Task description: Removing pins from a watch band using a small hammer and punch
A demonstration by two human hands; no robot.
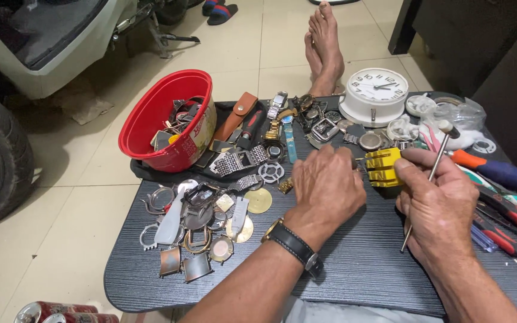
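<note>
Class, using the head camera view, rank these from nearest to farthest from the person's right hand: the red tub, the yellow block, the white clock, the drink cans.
1. Yellow block: touching the right hand, just to its left.
2. White clock: beyond the hand, at the table's far edge.
3. Red tub: far left on the table.
4. Drink cans: on the floor, bottom left.

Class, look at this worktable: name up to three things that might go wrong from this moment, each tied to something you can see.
1. The right hand holds a small hammer close to the left hand steadying the yellow block; a stray tap might hit fingers.
2. Loose watch parts lie near the table edge and may get knocked off.
3. The screwdrivers beside the right forearm could roll away.
</note>
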